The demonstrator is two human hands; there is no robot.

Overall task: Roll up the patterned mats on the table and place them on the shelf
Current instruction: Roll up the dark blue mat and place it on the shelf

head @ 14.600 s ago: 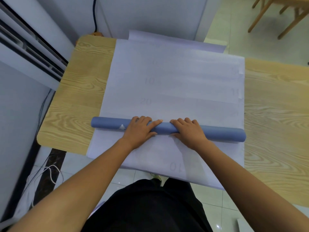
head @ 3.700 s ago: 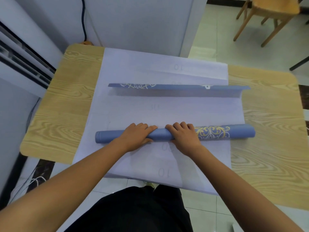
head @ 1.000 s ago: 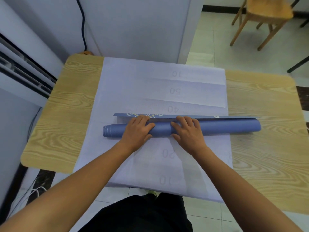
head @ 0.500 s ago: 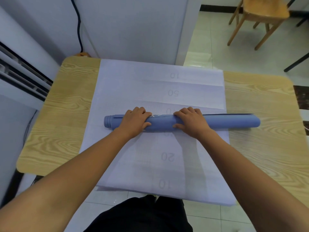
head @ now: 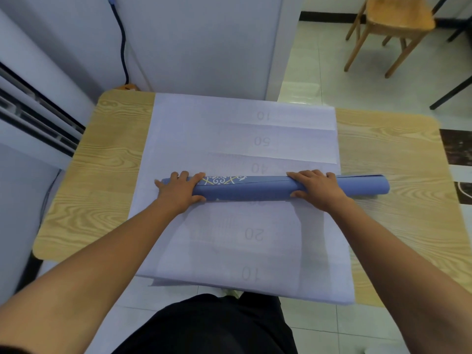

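A blue mat with a white and gold pattern [head: 255, 189] lies rolled into a long tube across the middle of the wooden table [head: 107, 159]. Its loose edge shows along the top of the roll. My left hand [head: 180, 191] grips the roll near its left end, fingers over the top and thumb at the front. My right hand [head: 316, 189] grips it right of the middle in the same way. The roll's right end sticks out past my right hand. Under it lie pale sheets [head: 229, 129] printed with faint numbers.
The pale sheets hang over the table's near edge. A white cabinet [head: 199, 42] stands behind the table, with a black cable [head: 122, 47] down the wall. A wooden chair [head: 390, 26] stands on the tiled floor at the far right. White slatted panels [head: 30, 111] line the left.
The mat has been rolled further away from me until fully wound. My hands have spread apart along the roll, the left toward its left end and the right toward its right end.
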